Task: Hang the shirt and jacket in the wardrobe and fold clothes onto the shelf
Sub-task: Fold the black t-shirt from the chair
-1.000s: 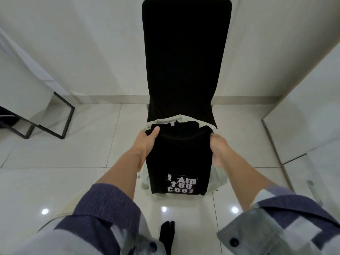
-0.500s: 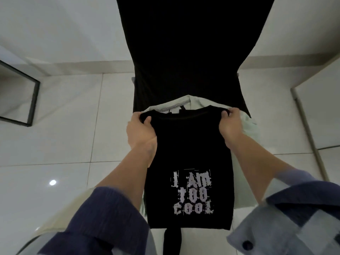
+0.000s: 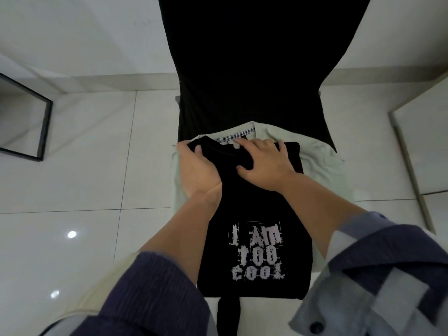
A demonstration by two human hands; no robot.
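Head view: black T-shirt (image 3: 257,214) with pale lettering lies folded lengthwise on a pale green garment (image 3: 312,154) spread over the seat of a black-covered chair (image 3: 249,69). The left hand (image 3: 196,170) grips the collar-end corner, fingers curled under and thumb on top, while the right hand (image 3: 264,161) rests on the same end, fingers spread and thumb hooked at the neckline fold. Judgement: folding is partway, with a crosswise fold likely still due; no wardrobe, hanger or shelf is visible, so hanging and shelving appear not yet done.
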